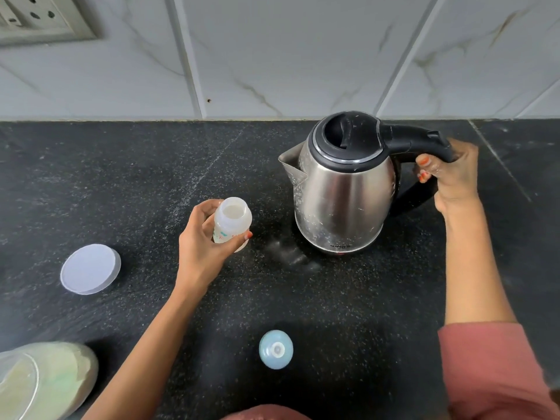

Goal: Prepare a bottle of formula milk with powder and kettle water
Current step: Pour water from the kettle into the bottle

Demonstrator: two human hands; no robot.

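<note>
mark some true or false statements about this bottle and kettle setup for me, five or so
1. The left hand holds the bottle. True.
2. The bottle has its teat fitted on top. False: its mouth is open, and the blue teat cap lies apart on the counter.
3. The right hand has its fingers curled round the kettle handle. True.
4. The kettle has its lid flipped up. False: the black kettle lid is down.
5. A round white lid lies flat on the counter, left of the bottle. True.
</note>
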